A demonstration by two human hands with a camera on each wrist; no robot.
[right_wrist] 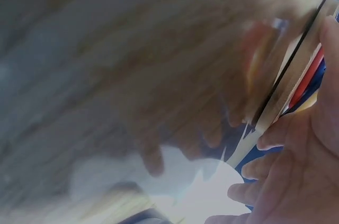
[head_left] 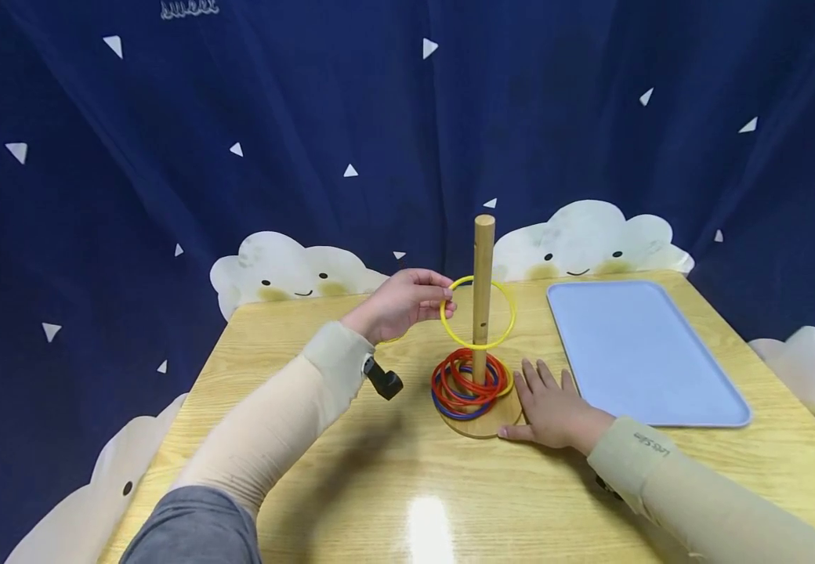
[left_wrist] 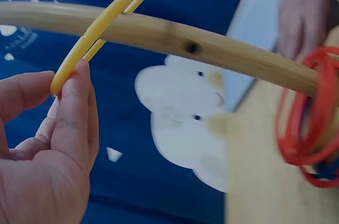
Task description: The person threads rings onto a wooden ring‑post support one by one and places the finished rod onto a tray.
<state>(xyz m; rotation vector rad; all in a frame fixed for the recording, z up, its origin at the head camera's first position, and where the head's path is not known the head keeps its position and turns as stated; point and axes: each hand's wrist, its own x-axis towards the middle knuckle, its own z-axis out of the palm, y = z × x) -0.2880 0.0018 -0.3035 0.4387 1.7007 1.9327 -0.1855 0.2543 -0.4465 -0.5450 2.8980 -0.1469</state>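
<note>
A wooden post (head_left: pixel 483 266) rises from a round wooden base (head_left: pixel 481 428). My left hand (head_left: pixel 411 301) pinches a yellow ring (head_left: pixel 512 317) at its left side, between thumb and fingers. That ring encircles the post partway up, tilted, as the left wrist view shows its yellow band (left_wrist: pixel 100 21) passing before and behind the wood. Around the post's foot lie several red rings (head_left: pixel 443 374), with blue rings (head_left: pixel 465 416) and yellow among them. With fingers spread and straight, my right hand (head_left: pixel 556 411) rests at the base's right edge, its thumb by the front rim.
A light blue tray (head_left: pixel 647 352) lies on the wooden table (head_left: pixel 351 486) to the right, beyond my right hand. A small yellow arc (head_left: pixel 393 339) shows behind my left wrist, mostly hidden. Behind the table hangs a dark blue curtain (head_left: pixel 351 94) with clouds and triangles.
</note>
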